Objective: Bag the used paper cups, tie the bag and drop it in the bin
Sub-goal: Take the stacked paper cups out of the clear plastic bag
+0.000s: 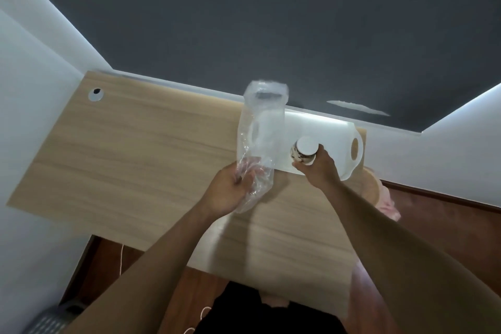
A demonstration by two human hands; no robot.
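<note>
Left hand (230, 190) fingers clutch the clear bag (259, 141) upright; right hand (318, 168) fingers wrap the paper cup (305, 150), just beside it over the bench (135, 149).

**Where things lie on my desk**

My left hand (230, 190) holds the plastic bag (257, 138) over the desk (122, 149), left of the paper cups (305, 153) in my right hand (320, 168). The cups are over the cutting board (333, 130) at the desk's far right.

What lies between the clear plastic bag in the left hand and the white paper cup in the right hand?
Nothing: in the head view only bare white cutting board separates the clear plastic bag from the white paper cup.
</note>
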